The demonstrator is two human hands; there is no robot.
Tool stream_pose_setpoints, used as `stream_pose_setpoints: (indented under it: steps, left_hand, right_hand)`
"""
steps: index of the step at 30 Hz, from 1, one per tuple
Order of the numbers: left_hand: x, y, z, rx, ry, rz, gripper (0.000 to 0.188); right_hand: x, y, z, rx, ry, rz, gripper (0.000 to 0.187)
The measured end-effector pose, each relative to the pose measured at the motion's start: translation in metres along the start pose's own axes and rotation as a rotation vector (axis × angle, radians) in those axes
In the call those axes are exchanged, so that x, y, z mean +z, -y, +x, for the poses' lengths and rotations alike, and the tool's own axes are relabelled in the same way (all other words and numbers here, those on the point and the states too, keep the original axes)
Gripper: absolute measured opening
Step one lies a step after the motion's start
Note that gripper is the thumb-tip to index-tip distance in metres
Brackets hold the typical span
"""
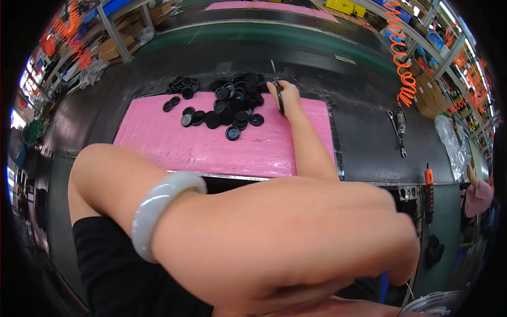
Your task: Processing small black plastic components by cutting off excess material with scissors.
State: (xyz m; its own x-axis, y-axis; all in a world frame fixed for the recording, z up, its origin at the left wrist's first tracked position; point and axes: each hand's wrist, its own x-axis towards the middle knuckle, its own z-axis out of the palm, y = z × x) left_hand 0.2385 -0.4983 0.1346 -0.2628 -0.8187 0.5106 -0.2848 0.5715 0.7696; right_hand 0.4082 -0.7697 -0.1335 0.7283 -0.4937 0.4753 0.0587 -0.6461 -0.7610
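Note:
Close up, my left hand (317,232), with a pale bangle (150,216) at its wrist, stretches across the lower middle toward the right. Its fingers bend downward at the right end, and their tips are hidden, so what they hold, if anything, does not show. Farther off, my right hand (288,95) is closed around what looks like a pair of scissors (280,100) with dark handles and a thin metal blade pointing away. Beside it lies a loose pile of round black caps (232,100), partly on a pink sheet (211,150) and partly on the dark bench beyond.
On the bench (364,142) to the right lie a wrench (396,132) and a slim metal tool (401,124) below an orange coiled hose (404,74). An orange-handled tool (429,190) hangs at the front edge. Another person (478,195) is at the far right.

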Motion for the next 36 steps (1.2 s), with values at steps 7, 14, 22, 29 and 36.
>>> stream_pose_setpoints:
  steps: [7,14,22,29,36]
  left_hand:
    - [-0.031,-0.011,-0.026,0.228,-0.109,0.322,0.02]
    - [-0.02,-0.034,-0.05,0.343,-0.348,0.924,0.023]
    - [-0.03,-0.053,-0.053,0.102,-0.157,0.571,0.007]
    - [-0.037,-0.037,-0.061,0.158,-0.145,0.495,0.008]
    - [-0.05,-0.028,-0.074,0.192,-0.192,0.501,0.009]
  right_hand:
    - [-0.001,0.007,-0.002,0.024,-0.003,-0.062,0.035]
    - [0.001,0.008,-0.003,0.067,0.049,-0.04,0.035]
    - [0.001,0.0,-0.002,0.046,0.031,-0.001,0.033]
    - [0.005,-0.009,-0.001,0.015,0.032,0.022,0.031]
    - [0.004,-0.005,0.001,0.042,0.037,0.001,0.031]
